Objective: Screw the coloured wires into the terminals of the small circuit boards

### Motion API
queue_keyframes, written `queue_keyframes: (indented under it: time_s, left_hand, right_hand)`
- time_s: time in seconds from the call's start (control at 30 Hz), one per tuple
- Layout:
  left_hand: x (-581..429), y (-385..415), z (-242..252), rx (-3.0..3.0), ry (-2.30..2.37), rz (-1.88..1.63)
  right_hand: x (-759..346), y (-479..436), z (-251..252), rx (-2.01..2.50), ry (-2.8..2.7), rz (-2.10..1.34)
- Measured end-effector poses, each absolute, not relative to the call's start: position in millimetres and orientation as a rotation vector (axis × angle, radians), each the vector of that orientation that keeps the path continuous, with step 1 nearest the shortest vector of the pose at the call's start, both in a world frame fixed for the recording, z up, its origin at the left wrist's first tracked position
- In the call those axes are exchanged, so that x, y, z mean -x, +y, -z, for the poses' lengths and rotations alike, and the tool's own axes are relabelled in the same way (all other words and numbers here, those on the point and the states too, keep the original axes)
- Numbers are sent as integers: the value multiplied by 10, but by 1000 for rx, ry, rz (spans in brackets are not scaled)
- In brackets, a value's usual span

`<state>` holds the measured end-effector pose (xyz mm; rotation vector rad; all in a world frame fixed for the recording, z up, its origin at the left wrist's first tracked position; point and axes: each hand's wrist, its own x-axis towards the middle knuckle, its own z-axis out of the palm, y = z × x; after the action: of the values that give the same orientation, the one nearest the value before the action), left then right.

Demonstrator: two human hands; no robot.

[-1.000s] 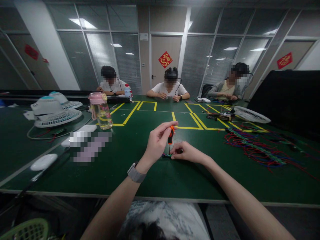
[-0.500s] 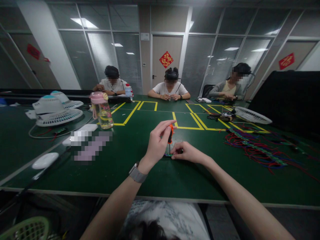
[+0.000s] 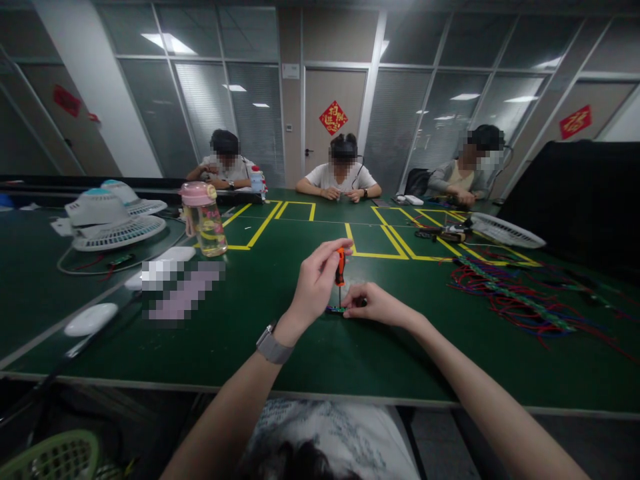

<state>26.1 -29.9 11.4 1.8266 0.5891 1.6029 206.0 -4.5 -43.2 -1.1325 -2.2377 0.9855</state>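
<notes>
My left hand [image 3: 318,279] is closed on an orange and black screwdriver [image 3: 341,268], which stands upright with its shaft pointing down. The tip of the shaft meets a small green circuit board [image 3: 336,311] on the table; the exact contact spot is too small to make out. From the right side, my right hand [image 3: 367,303] pinches the end of that board. Behind its fingers lies something pale and translucent [image 3: 344,289], partly hidden. A watch with a grey band [image 3: 275,345] sits on my left wrist.
On the green table [image 3: 240,353], left, are white fan parts [image 3: 117,230], a pink-lidded bottle [image 3: 205,223] and a white oval piece [image 3: 91,321]. Right lie circuit boards with red and blue wires [image 3: 515,293] and a fan grille [image 3: 507,231]. Several people sit across the table.
My left fingers have shifted slightly around the screwdriver, and more of its handle shows. The right hand and the board stay in place.
</notes>
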Motion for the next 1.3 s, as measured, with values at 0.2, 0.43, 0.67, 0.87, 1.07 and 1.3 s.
queue_keyframes:
  time_s: [0.2, 0.43, 0.67, 0.87, 1.07, 1.3]
  left_hand:
    - [-267, -302, -109, -1873, 636, -1618]
    - [-236, -283, -101, -1900, 708, -1659]
    - [-274, -287, -91, -1838, 594, -1560]
    - [-265, -275, -79, -1955, 781, -1690]
    - [-262, -251, -58, -1868, 656, -1640]
    - [-254, -281, -92, -2029, 895, -1838]
  right_hand:
    - [-2061, -47, 422, 1140, -2256, -958]
    - [-2057, -50, 403, 1125, -2261, -962]
    - [-2049, -50, 411, 1143, -2242, -974]
    - [-2048, -63, 387, 1141, -2251, -973]
    - [-2048, -51, 402, 1139, -2243, -985]
    - [-2056, -46, 410, 1138, -2252, -967]
